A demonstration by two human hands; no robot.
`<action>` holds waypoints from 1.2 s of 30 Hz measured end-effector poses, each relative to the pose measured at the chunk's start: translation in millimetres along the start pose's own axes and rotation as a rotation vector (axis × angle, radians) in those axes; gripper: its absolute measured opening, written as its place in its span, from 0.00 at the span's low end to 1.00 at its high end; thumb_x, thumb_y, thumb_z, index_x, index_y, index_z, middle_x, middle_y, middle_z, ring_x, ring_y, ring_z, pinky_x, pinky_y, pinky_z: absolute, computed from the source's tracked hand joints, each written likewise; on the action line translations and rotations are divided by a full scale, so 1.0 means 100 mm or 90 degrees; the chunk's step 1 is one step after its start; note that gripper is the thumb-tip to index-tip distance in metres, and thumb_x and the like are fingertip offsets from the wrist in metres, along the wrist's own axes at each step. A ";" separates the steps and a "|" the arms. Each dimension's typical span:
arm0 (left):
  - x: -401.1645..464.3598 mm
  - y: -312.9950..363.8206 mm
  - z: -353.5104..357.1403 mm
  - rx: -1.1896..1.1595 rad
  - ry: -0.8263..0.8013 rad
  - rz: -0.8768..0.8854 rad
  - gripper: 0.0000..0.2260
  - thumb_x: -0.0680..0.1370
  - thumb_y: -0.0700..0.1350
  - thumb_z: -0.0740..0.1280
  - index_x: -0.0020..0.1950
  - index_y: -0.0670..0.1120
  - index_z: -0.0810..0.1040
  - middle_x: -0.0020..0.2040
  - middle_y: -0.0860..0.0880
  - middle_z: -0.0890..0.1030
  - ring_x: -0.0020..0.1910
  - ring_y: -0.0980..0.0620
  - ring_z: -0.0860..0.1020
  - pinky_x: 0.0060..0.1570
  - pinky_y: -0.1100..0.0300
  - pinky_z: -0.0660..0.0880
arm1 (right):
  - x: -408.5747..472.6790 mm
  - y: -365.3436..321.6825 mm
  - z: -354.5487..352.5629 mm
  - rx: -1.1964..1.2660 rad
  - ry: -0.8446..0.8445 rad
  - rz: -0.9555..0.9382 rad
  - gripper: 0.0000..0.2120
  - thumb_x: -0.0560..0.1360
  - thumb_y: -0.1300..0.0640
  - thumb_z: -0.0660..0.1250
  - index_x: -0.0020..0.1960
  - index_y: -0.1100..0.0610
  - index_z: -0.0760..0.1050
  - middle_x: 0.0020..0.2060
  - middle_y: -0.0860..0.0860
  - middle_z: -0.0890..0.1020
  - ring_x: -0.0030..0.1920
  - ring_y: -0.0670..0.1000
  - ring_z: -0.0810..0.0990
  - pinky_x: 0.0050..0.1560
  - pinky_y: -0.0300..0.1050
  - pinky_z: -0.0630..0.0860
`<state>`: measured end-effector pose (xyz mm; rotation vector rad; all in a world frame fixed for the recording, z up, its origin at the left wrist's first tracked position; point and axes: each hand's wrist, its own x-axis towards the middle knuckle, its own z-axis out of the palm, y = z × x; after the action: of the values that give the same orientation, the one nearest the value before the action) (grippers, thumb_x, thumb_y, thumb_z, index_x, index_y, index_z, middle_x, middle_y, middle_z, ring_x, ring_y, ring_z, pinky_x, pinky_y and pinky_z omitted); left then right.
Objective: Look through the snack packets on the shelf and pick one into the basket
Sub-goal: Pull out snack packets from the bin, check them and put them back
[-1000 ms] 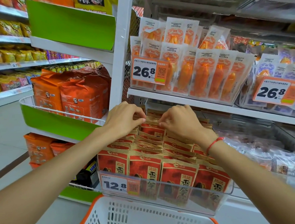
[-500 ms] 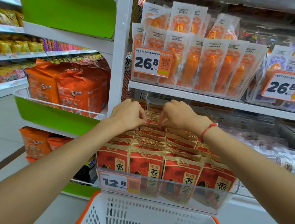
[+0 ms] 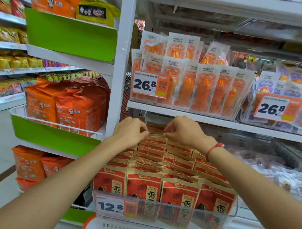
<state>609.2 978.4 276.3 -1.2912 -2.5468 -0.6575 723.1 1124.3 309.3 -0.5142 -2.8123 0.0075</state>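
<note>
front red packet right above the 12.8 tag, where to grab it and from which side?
Judging by the pose, grip the front red packet by its gold top seal, coming from above. It stands upright, its lower half sits behind the clear tray wall, and neighbours press against its right side and back, so only the top edge is free for fingers.

Orange noodle multipacks stacked behind a white wire rail with a green shelf front; above these, a yellow bag; right of these, on a white shelf, clear-windowed orange snack packs behind a 26.8 price tag; further right, purple packs
</note>
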 end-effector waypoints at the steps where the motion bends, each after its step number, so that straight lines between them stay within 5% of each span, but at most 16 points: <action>1: 0.02 0.02 0.01 0.011 -0.014 0.003 0.10 0.80 0.53 0.64 0.56 0.54 0.83 0.57 0.53 0.83 0.61 0.51 0.76 0.46 0.58 0.72 | 0.02 -0.02 0.03 -0.012 -0.003 0.003 0.08 0.73 0.46 0.72 0.49 0.48 0.85 0.45 0.48 0.85 0.48 0.51 0.81 0.45 0.44 0.74; 4: 0.04 0.05 0.01 0.023 -0.064 0.001 0.10 0.80 0.53 0.65 0.55 0.53 0.83 0.52 0.53 0.84 0.54 0.51 0.79 0.46 0.57 0.75 | 0.07 -0.04 0.15 -0.053 -0.027 0.014 0.10 0.72 0.44 0.73 0.50 0.46 0.84 0.48 0.48 0.84 0.51 0.53 0.81 0.46 0.46 0.73; 11: 0.02 0.04 0.02 0.031 -0.055 0.013 0.09 0.80 0.50 0.64 0.56 0.53 0.83 0.53 0.52 0.82 0.62 0.51 0.72 0.48 0.56 0.72 | 0.09 -0.02 0.22 -0.019 -0.034 0.017 0.07 0.72 0.46 0.73 0.47 0.47 0.84 0.47 0.48 0.84 0.50 0.54 0.81 0.46 0.46 0.73; 20: -0.12 0.00 -0.06 -0.037 0.110 0.049 0.07 0.79 0.52 0.66 0.56 0.57 0.77 0.46 0.53 0.77 0.48 0.51 0.76 0.40 0.58 0.66 | -0.14 0.04 0.08 0.138 0.177 -0.045 0.04 0.74 0.49 0.71 0.45 0.48 0.83 0.36 0.41 0.80 0.40 0.45 0.78 0.40 0.44 0.76; 24: -0.30 0.06 -0.21 -0.045 0.208 0.115 0.06 0.80 0.50 0.65 0.56 0.54 0.78 0.42 0.59 0.72 0.45 0.56 0.72 0.39 0.59 0.66 | -0.22 0.10 0.07 0.305 0.161 -0.007 0.10 0.71 0.48 0.75 0.49 0.49 0.79 0.41 0.45 0.84 0.43 0.45 0.82 0.46 0.50 0.81; 29: -0.50 0.21 -0.44 -0.118 0.303 0.123 0.08 0.79 0.49 0.66 0.58 0.53 0.79 0.54 0.55 0.80 0.55 0.54 0.76 0.44 0.61 0.70 | -0.42 0.05 -0.04 0.419 0.161 -0.052 0.12 0.74 0.50 0.72 0.55 0.51 0.83 0.47 0.46 0.86 0.49 0.44 0.83 0.54 0.51 0.80; 36: -0.86 0.47 -0.86 -0.203 0.251 0.038 0.21 0.80 0.54 0.64 0.72 0.57 0.65 0.60 0.60 0.76 0.60 0.56 0.75 0.54 0.57 0.71 | -0.86 -0.26 -0.44 0.501 0.264 -0.125 0.13 0.77 0.52 0.68 0.60 0.53 0.81 0.54 0.42 0.84 0.56 0.37 0.80 0.60 0.40 0.76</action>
<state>696.8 900.7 332.9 -1.1770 -2.1360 -1.2094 804.0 1068.4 329.7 -0.0374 -2.1915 0.8224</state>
